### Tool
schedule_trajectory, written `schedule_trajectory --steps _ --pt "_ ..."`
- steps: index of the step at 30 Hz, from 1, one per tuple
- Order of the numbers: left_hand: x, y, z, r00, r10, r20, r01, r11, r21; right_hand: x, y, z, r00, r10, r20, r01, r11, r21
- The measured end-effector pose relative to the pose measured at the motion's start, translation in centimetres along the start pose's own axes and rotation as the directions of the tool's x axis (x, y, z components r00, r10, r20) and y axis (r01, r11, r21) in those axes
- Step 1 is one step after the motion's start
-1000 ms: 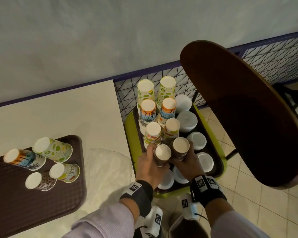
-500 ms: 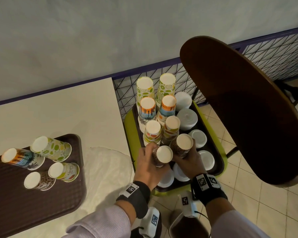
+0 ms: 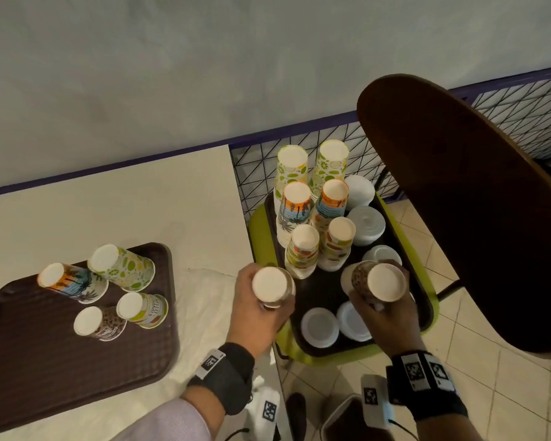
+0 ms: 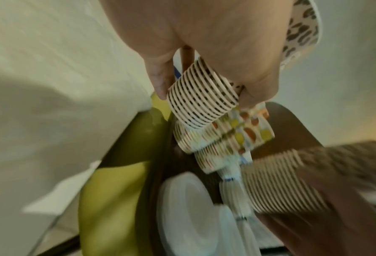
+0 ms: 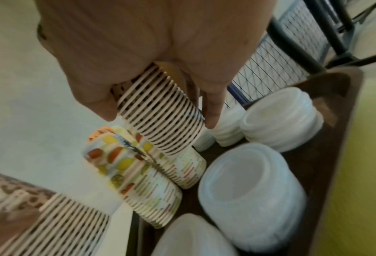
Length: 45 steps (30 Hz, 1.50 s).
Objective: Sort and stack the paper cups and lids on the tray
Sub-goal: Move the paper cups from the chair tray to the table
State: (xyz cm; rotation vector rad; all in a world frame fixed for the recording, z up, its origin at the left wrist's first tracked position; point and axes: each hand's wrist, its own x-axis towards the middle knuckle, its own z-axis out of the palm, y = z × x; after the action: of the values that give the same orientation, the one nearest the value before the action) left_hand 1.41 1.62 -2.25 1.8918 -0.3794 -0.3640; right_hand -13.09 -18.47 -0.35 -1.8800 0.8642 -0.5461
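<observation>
On the left, four cups [image 3: 100, 291] lie on our brown tray [image 3: 29, 370]. Our left hand [image 3: 255, 316] is clasped round a nested leopard-print cup stack [image 3: 271, 286], bottoms up. Our right hand [image 3: 384, 319] grips a second leopard-print stack [image 3: 379, 281] above the dark tray [image 3: 425, 300], where white lids [image 3: 319, 326] sit.

Four cups [image 3: 102, 291] on left tray [image 3: 29, 361], cup stacks [image 3: 312, 214] left of lids [image 3: 363, 224]

"HELLO SUMMER" on lying cup [image 3: 147, 310]
</observation>
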Motion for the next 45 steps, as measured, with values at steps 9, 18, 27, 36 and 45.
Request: schedule_trajectory --steps 9,18,27,36,45 --pt "7.9 -2.0 -9.2 0.948 -0.132 -0.291 0.157 0.986 0.064 -4.0 -6.7 7.7 0.981 -0.128 0.143 0.107 0.983 0.149" --pt "11.5 -6.0 -11.4 0.941 -0.214 -0.263 0.264 0.949 0.171 3.7 -9.2 21.9 0.964 -0.039 0.262 -0.029 0.968 0.249" --pt "4.1 -2.6 -10.3 0.907 -0.046 -0.42 0.063 0.998 0.025 5.2 -7.2 26.8 0.926 0.033 0.376 -0.041 0.999 0.013" --pt "-0.1 0.0 -5.9 0.977 -0.076 -0.2 0.04 0.983 -0.179 1.5 -8.1 17.5 0.87 0.055 0.49 -0.043 0.998 -0.036" --pt "4.5 1.7 -0.6 0.98 -0.154 0.124 0.162 0.985 -0.061 -1.4 -6.0 3.6 0.994 0.047 0.102 -0.048 0.999 0.003"
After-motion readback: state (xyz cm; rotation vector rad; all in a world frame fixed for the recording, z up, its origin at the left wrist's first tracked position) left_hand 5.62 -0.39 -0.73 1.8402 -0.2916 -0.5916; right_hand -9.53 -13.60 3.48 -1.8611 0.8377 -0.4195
